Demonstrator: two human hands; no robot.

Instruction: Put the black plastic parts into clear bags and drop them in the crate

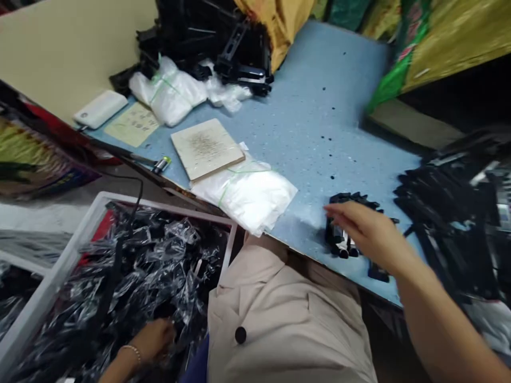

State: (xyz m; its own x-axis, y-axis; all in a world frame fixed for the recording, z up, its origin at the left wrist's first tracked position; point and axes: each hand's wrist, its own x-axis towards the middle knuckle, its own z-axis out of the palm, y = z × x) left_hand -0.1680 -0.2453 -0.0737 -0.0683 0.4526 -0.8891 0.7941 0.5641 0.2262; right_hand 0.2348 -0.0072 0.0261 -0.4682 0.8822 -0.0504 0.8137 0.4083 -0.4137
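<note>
My left hand [157, 338], with a beaded bracelet at its wrist, is down in a white crate [98, 218] full of black parts in clear plastic bags [147, 266]. Its fingers are curled and partly hidden, and what they hold cannot be made out. On the blue tabletop my right hand [365, 229] lies over a small group of black plastic parts [339, 242]. Its fingers are stretched out, with their tips at the group's left side. Whether it touches the parts is unclear.
A stack of clear bags [255, 194] lies at the table's front edge, partly under a square board [207, 149]. A white power bank [100, 109] and a note [131, 125] are at the left. Black parts pile up at the back [191, 32] and right [455, 223].
</note>
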